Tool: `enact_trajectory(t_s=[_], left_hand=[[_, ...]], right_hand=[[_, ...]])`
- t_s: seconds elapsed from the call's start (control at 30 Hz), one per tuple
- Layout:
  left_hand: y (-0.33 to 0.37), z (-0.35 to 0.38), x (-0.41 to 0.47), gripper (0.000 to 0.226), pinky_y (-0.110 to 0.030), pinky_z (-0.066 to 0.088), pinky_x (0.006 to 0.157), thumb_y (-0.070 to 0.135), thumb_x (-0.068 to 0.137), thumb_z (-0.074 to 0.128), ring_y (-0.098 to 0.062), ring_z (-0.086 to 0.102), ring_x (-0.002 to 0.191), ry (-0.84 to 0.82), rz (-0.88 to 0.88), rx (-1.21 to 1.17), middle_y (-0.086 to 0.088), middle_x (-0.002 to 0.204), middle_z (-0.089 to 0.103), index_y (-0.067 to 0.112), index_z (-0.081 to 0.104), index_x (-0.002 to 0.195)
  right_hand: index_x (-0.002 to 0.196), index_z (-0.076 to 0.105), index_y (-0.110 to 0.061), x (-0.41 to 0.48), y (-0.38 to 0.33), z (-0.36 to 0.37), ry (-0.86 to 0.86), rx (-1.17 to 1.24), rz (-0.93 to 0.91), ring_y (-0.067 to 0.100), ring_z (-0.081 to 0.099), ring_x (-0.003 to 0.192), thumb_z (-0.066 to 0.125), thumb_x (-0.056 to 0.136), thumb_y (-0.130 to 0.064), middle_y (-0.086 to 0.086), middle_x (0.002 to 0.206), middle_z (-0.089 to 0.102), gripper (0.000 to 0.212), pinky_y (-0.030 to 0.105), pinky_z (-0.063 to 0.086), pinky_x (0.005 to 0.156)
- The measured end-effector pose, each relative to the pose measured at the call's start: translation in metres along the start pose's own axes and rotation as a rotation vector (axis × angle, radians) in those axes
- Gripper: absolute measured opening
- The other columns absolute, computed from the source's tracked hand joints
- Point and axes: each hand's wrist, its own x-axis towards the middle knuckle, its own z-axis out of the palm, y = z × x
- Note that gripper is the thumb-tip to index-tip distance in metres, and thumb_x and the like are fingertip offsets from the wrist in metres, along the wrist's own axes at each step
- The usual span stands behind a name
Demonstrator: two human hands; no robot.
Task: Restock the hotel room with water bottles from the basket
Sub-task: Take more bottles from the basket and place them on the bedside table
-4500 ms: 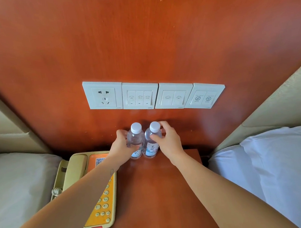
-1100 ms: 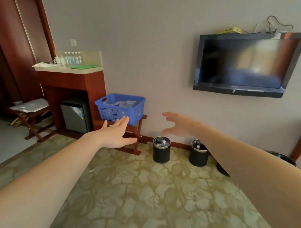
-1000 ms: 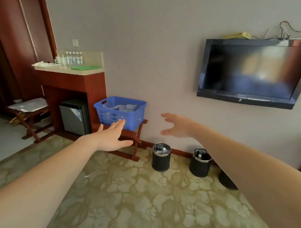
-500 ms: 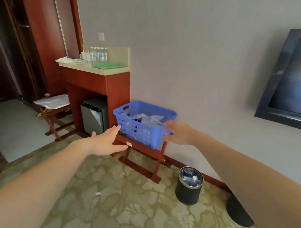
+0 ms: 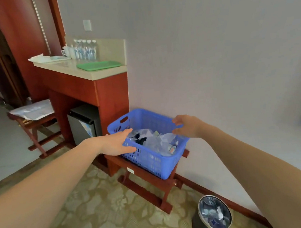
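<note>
Contents of blue perforated plastic basket indistinct under crumpled clear wrap; left hand, right hand spread, empty, at rim.

Blue basket sits on wooden rack by the wall, w/ crumpled clear plastic and a lying bottle inside. L hand at near-left rim, fingers straight. R hand over far-right rim, fingers loosely spread, holding nothing. Upright bottles + green tray on counter behind. Black bin on carpet, lower right.
</note>
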Motion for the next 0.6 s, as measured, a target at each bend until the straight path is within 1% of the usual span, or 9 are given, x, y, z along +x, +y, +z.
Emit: enact_trajectory(t_s=[0.07,0.13,0.27,0.33,0.37,0.4,0.5,0.53,0.6], left_hand=[[-0.02,-0.016,0.058,0.09,-0.037,0.014,0.122,0.055,0.095,0.047,-0.015,0.008,0.15,-0.023,0.011,-0.019,0.005,0.164,-0.009,0.023,-0.012,0.155],[-0.039,-0.033,0.113,0.091,-0.034,0.016,0.121,0.054,0.095,0.048,-0.017,0.01,0.15,-0.08,-0.002,-0.035,0.003,0.164,-0.009,0.023,-0.014,0.154],[-0.068,-0.06,0.209,0.092,-0.029,0.021,0.116,0.054,0.095,0.048,-0.018,0.016,0.149,-0.126,0.008,-0.09,0.002,0.164,-0.005,0.023,-0.015,0.154],[-0.08,-0.069,0.252,0.092,-0.031,0.029,0.113,0.054,0.095,0.049,-0.022,0.032,0.142,-0.179,0.014,-0.095,-0.001,0.164,0.003,0.026,-0.016,0.154],[-0.087,-0.073,0.276,0.092,-0.033,0.034,0.109,0.054,0.095,0.049,-0.023,0.041,0.133,-0.211,0.02,-0.082,-0.004,0.164,0.009,0.027,-0.016,0.153],[-0.094,-0.077,0.301,0.092,-0.035,0.037,0.106,0.054,0.095,0.049,-0.024,0.045,0.126,-0.24,0.028,-0.066,-0.007,0.163,0.015,0.029,-0.016,0.153],[-0.11,-0.081,0.374,0.093,-0.046,0.038,0.109,0.056,0.093,0.05,-0.026,0.049,0.124,-0.308,0.077,-0.008,-0.01,0.157,0.029,0.03,-0.016,0.153],[-0.113,-0.081,0.4,0.093,-0.045,0.039,0.108,0.057,0.093,0.05,-0.028,0.05,0.124,-0.335,0.099,0.021,-0.01,0.155,0.033,0.03,-0.016,0.153],[-0.117,-0.077,0.449,0.092,-0.04,0.041,0.105,0.055,0.094,0.05,-0.028,0.048,0.129,-0.389,0.151,0.069,-0.008,0.156,0.032,0.027,-0.015,0.154]], right_hand=[[0.133,0.052,-0.015,0.056,0.012,-0.003,0.005,-0.01,0.024,0.02,0.053,0.124,0.066,0.089,-0.026,0.004,0.136,0.056,0.047,0.023,0.037,0.099],[0.133,0.052,-0.014,0.11,0.024,-0.006,-0.027,-0.029,0.057,0.021,0.053,0.124,0.065,0.09,-0.026,0.005,0.136,0.056,0.046,0.024,0.037,0.099],[0.134,0.05,-0.014,0.204,0.037,-0.004,-0.1,-0.056,0.115,0.024,0.053,0.124,0.061,0.093,-0.026,0.005,0.137,0.056,0.044,0.027,0.038,0.101],[0.134,0.052,-0.016,0.244,0.039,0.001,-0.125,-0.05,0.127,0.023,0.052,0.124,0.06,0.093,-0.027,0.004,0.136,0.056,0.043,0.027,0.037,0.101],[0.133,0.052,-0.016,0.265,0.04,0.007,-0.139,-0.043,0.13,0.023,0.052,0.124,0.06,0.093,-0.027,0.003,0.135,0.057,0.042,0.027,0.037,0.101],[0.132,0.053,-0.015,0.285,0.042,0.012,-0.15,-0.038,0.135,0.023,0.052,0.124,0.06,0.093,-0.026,0.003,0.135,0.057,0.041,0.027,0.037,0.102],[0.13,0.056,-0.015,0.337,0.057,0.037,-0.186,-0.022,0.185,0.022,0.053,0.123,0.059,0.093,-0.025,0.003,0.133,0.058,0.038,0.027,0.037,0.101],[0.13,0.056,-0.015,0.353,0.064,0.047,-0.197,-0.01,0.215,0.022,0.053,0.123,0.059,0.094,-0.025,0.003,0.133,0.059,0.037,0.027,0.038,0.101],[0.129,0.057,-0.015,0.382,0.08,0.065,-0.211,0.022,0.295,0.023,0.054,0.123,0.058,0.094,-0.024,0.004,0.133,0.059,0.036,0.029,0.04,0.103]])
